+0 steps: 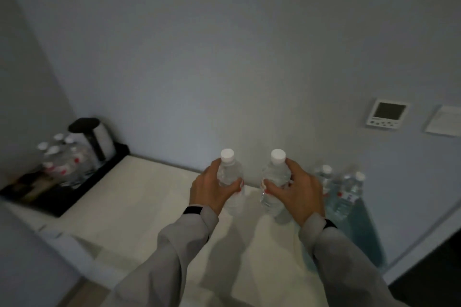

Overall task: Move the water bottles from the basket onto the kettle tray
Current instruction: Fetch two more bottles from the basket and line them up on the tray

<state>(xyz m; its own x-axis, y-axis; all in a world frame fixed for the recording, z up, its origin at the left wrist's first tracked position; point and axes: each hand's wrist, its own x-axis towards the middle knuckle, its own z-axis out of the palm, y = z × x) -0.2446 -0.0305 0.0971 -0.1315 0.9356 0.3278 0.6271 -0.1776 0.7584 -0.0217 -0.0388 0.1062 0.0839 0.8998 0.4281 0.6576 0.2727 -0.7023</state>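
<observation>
My left hand point(212, 189) grips a clear water bottle point(228, 172) with a white cap, held upright above the white counter. My right hand point(295, 194) holds a second upright bottle point(275, 177) beside it. To the right, two more bottles point(345, 188) stand in a pale blue basket point(359, 227) against the wall. At the far left a black kettle tray point(64, 202) carries a black and white kettle point(94, 137) and several capped bottles point(63, 159) packed next to it.
The white counter point(139, 197) runs between tray and basket, with its front edge at lower left. A wall thermostat panel point(386, 113) and a paper notice point(444, 119) hang at the right. The room is dim.
</observation>
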